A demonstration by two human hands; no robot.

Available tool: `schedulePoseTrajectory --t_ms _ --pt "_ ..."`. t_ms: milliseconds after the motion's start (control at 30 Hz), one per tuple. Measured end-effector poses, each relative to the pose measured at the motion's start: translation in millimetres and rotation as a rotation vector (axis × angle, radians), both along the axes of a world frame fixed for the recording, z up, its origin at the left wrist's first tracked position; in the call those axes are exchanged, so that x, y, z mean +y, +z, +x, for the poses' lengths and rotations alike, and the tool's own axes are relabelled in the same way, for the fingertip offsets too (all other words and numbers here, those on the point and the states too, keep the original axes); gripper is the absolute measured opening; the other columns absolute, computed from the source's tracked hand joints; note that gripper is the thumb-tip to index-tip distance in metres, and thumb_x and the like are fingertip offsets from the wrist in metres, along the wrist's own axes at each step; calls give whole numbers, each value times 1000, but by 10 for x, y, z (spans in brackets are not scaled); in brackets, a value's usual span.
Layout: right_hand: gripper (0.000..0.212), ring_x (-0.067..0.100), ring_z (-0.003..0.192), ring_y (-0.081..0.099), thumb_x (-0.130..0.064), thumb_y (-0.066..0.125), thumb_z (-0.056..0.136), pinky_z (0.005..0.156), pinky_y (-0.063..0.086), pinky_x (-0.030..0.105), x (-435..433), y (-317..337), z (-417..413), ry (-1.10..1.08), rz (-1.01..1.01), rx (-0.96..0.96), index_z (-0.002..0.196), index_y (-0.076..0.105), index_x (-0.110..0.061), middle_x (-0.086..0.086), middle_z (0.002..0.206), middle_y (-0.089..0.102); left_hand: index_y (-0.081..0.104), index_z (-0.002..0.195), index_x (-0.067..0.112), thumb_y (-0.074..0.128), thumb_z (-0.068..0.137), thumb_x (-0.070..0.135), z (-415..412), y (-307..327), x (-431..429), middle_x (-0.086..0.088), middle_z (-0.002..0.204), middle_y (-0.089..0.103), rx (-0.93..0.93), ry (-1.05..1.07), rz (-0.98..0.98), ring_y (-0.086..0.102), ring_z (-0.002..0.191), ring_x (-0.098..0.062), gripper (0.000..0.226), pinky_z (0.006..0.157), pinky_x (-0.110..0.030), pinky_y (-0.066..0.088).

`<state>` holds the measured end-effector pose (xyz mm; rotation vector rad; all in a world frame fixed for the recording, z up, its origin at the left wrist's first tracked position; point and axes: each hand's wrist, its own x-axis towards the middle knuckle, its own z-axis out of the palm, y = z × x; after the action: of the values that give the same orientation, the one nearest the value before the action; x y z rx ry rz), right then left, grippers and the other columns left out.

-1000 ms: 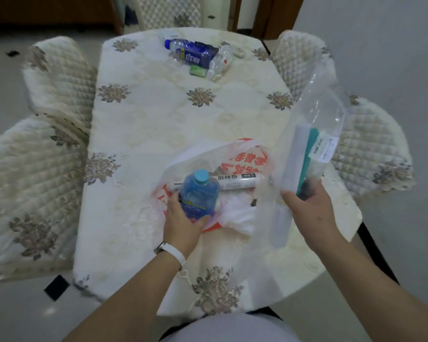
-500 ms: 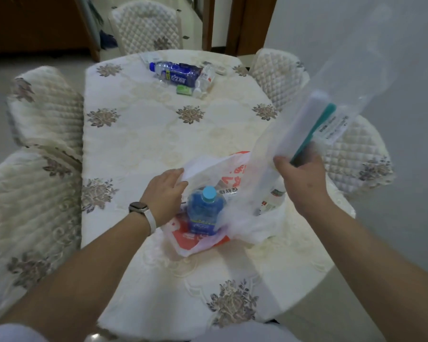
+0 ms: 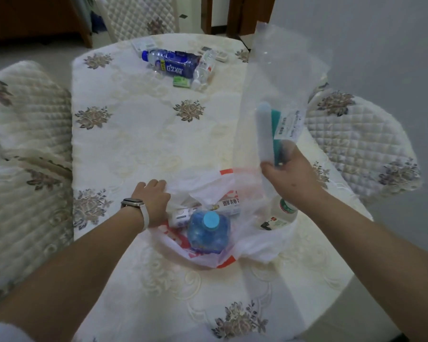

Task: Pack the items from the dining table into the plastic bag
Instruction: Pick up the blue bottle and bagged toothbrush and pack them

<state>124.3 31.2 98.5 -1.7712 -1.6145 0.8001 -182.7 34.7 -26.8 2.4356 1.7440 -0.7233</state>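
Observation:
A white plastic bag (image 3: 257, 248) with red print lies open on the near part of the table. Inside it stands a small blue bottle (image 3: 208, 233) with a light blue cap, beside a white tube (image 3: 226, 206) and a white bottle (image 3: 282, 213). My left hand (image 3: 153, 201) grips the bag's left rim. My right hand (image 3: 289, 176) holds a clear sleeve (image 3: 269, 95) upright above the bag's right side; the sleeve contains a white and a teal stick-shaped item (image 3: 269, 134).
At the table's far end lie a blue-labelled water bottle (image 3: 173, 62), a clear bottle (image 3: 204, 69), a small green packet (image 3: 182, 82) and small white objects. Quilted chairs (image 3: 361, 141) stand on both sides and behind. A grey wall is at right.
My left hand let go of the blue bottle, which now stands in the bag, and took the bag's left rim. My right hand swung the clear sleeve upright over the bag.

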Motion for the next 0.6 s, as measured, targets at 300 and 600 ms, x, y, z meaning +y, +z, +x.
schedulePoseTrajectory --t_ms 300,600 --pt "30 -4 79 57 -21 63 88 59 37 12 87 -127 -26 129 -69 -85 112 52 -35 -14 98 60 63 76 7 67 82 18 -123 136 -205 -7 109 59 -925 258 270 55 98 -18 13 86 -27 43" --pt "19 25 85 56 -19 61 86 67 44 36 125 -91 -158 617 16 -507 101 53 -13 1 95 58 59 88 22 68 86 13 159 656 -185 10 79 60 -1428 668 477 57 70 2 13 66 -17 46"
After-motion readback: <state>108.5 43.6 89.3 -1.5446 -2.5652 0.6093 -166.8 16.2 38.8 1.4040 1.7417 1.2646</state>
